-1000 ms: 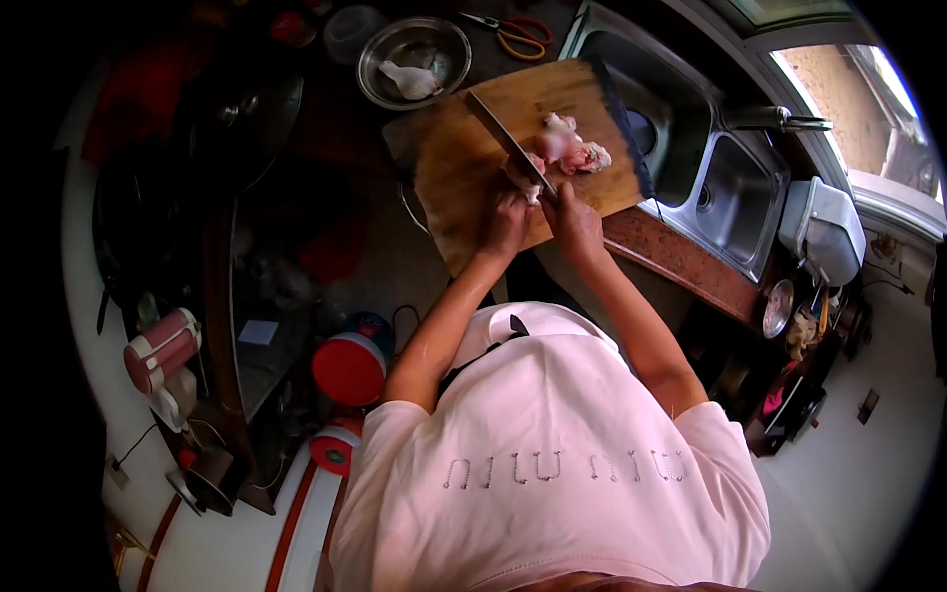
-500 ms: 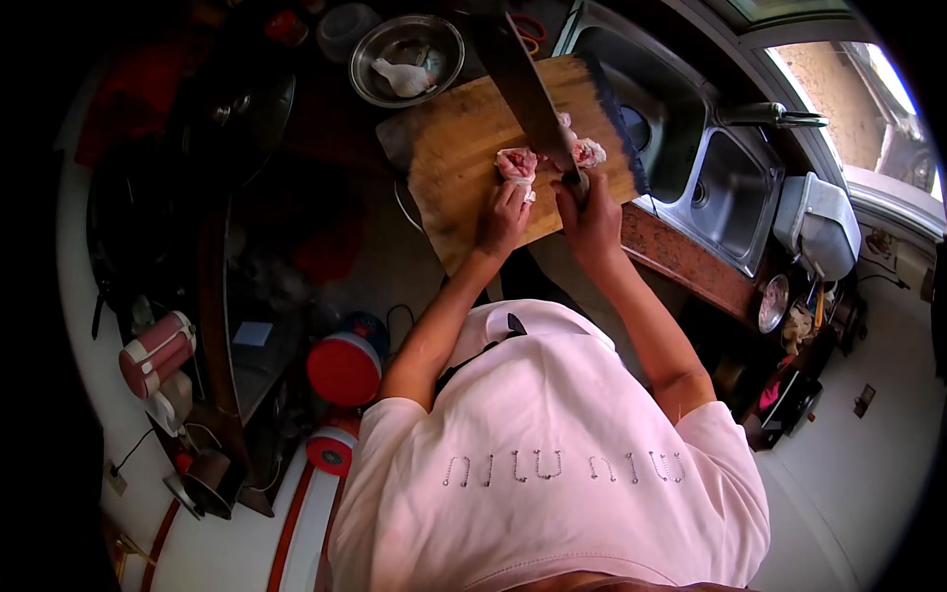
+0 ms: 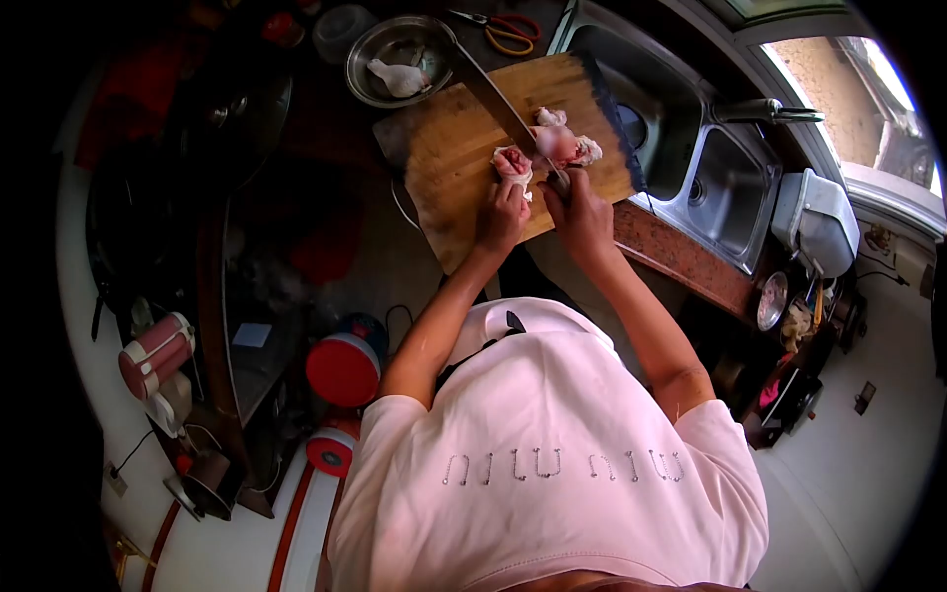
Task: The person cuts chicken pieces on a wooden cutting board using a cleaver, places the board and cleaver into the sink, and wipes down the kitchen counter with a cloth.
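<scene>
On the wooden cutting board [image 3: 449,187], my left hand [image 3: 504,215] is closed on the lower end of a piece of raw meat [image 3: 513,163]. My right hand [image 3: 584,212] grips the handle of a large knife [image 3: 493,101], whose blade slants up to the left and reaches the rim of a metal bowl. Right of the blade lie more raw meat pieces [image 3: 557,144] with pale skin. The knife passes between these and the piece in my left hand. A pale piece of meat [image 3: 399,78] rests in the metal bowl [image 3: 361,49].
Red-handled scissors [image 3: 512,37] lie behind the board. A double metal sink [image 3: 681,187] with a faucet [image 3: 767,112] stands to the right, edged by a reddish counter [image 3: 681,259]. A clear container [image 3: 342,33] sits beside the bowl, and a pan lid [image 3: 247,113] is at the left.
The knife blade has swung left and lower, uncovering the scissors and more of the meat on the right. My right hand has moved slightly left; my left hand still holds its piece.
</scene>
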{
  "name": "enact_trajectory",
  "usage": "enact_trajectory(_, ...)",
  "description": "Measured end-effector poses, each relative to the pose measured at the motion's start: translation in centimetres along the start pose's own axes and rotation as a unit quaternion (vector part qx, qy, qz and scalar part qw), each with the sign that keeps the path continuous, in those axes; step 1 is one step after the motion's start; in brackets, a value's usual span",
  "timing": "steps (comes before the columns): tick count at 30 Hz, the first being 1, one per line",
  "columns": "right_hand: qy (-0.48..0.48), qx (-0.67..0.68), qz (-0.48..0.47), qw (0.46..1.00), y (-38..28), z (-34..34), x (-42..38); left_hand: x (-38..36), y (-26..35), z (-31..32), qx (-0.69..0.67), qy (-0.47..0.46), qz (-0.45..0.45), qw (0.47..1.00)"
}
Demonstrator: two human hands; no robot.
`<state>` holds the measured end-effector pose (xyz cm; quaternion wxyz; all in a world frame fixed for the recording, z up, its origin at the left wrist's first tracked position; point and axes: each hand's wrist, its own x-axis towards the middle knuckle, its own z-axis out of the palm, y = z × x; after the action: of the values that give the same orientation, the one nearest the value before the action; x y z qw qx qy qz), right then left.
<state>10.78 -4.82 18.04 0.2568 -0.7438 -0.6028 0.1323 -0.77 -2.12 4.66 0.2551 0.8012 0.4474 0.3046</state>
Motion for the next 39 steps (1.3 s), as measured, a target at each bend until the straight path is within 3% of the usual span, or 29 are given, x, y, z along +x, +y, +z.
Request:
enact_trajectory(6, -0.148, -0.127, 0.094, 0.976, 5.1, 4.1, -3.2, -0.3, -1.0, 2.7, -0.03, 0.037, -0.01, 0.999)
enact_trajectory(15, -0.154, -0.087, 0.104, 0.979, 5.6, 1.5, -5.5, -0.6, -0.4, 1.2, -0.049, -0.039, -0.037, 0.997)
enact_trajectory(18, -0.088, -0.067, -0.015, 0.994, 6.9, 2.0, -5.4, -0.4, -0.1, 0.9, -0.037, -0.019, -0.028, 0.999)
enact_trajectory(21, -0.073, -0.025, 0.023, 0.997, 5.3, 3.2, -3.7, 0.0, 0.0, 0.7, -0.041, 0.004, -0.021, 0.999)
enact_trajectory(25, -0.17, -0.113, 0.06, 0.977, 4.7, 3.4, -2.1, 0.6, 0.1, 0.3, -0.058, 0.029, -0.042, 0.997)
enact_trajectory(28, -0.195, -0.122, 0.108, 0.967, 6.2, 3.0, -3.4, -0.1, -1.4, 1.3, -0.003, 0.002, 0.017, 1.0)
enact_trajectory(31, -0.225, -0.138, 0.129, 0.956, 6.2, 3.1, -2.8, -0.5, -2.2, 2.0, -0.007, -0.022, 0.017, 1.0)
enact_trajectory(37, -0.165, -0.114, 0.069, 0.977, 3.6, 7.2, 2.1, 2.4, -2.6, 0.6, -0.255, 0.012, -0.113, 0.96)
enact_trajectory(39, -0.174, -0.114, 0.06, 0.976, 3.6, 6.8, 1.9, 2.7, -3.1, 0.4, -0.233, 0.012, -0.095, 0.968)
